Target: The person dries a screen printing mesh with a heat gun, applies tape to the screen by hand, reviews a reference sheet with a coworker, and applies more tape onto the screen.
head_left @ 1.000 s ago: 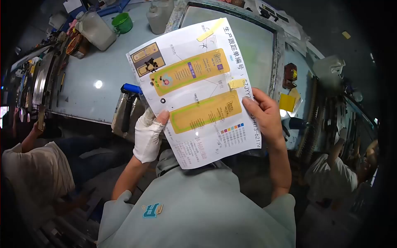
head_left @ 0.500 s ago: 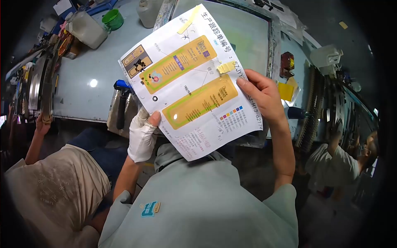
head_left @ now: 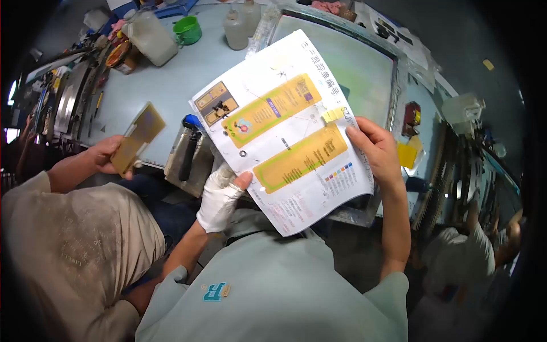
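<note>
Both of my hands hold up a printed paper sheet (head_left: 307, 205) bearing two yellow label pictures, Chinese text and a small photo. My left hand (head_left: 222, 196), in a white glove with the thumb bare, pinches its lower left edge. My right hand (head_left: 376, 149), ungloved, grips the right edge with the thumb on top. A piece of yellow tape (head_left: 332, 115) is stuck on the sheet near my right thumb. Just left of the sheet lies a scraper-like tool with a blue end and dark handle (head_left: 188, 151).
A framed screen (head_left: 364, 57) lies behind the sheet. On the bench (head_left: 137, 85) stand a white jug (head_left: 151, 40), a green cup (head_left: 187, 29) and a clear bottle (head_left: 235, 31). At left, a co-worker's hand (head_left: 105, 154) holds a flat yellow panel (head_left: 138, 137). Another person is at far right.
The view has shifted, so the bench and sheet sit lower and further right. The co-worker's hand at left has come inward and now shows a yellow panel. Both my hands keep their hold.
</note>
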Motion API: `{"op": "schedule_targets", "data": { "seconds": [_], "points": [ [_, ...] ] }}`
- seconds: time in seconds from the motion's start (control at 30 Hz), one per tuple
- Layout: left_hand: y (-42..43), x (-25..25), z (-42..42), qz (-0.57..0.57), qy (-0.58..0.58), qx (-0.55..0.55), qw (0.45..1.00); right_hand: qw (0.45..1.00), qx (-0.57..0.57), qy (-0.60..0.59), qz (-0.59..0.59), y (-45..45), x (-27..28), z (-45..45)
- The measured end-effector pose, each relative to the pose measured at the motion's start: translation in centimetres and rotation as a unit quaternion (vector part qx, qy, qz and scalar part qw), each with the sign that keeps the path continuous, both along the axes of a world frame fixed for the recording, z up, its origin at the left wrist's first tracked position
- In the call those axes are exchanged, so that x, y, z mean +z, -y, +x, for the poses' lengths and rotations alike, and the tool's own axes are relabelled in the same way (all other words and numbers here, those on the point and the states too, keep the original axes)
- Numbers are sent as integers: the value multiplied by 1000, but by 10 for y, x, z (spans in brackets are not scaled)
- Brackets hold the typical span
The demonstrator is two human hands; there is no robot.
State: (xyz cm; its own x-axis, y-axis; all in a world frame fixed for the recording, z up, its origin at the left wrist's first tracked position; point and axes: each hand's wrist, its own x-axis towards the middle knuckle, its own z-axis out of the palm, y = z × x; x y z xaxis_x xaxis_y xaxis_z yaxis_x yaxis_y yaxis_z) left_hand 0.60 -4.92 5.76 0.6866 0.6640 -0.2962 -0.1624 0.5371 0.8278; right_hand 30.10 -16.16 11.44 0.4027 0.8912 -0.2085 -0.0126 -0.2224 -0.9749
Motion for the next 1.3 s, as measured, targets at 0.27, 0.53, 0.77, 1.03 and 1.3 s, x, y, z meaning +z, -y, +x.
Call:
{"op": "schedule_targets", "data": {
  "seconds": [0.27,0.53,0.77,1.03,1.3],
  "points": [
    [-2,2,-2,4,-11,-48,999,1000,-19,5,15,-3,-19,2],
    [-2,11,-2,22,-45,-56,997,999,-24,-19,22,-4,-21,-1],
    [0,-2,0,-4,-12,-41,999,999,-32,-18,30,-2,-32,3],
    [0,-1,-2,0,-29,-54,998,998,-18,-45,35,-6,-21,-2],
    [0,5,-3,13,-13,-38,999,999,-7,-12,51,-5,-28,2]
  ]
}}
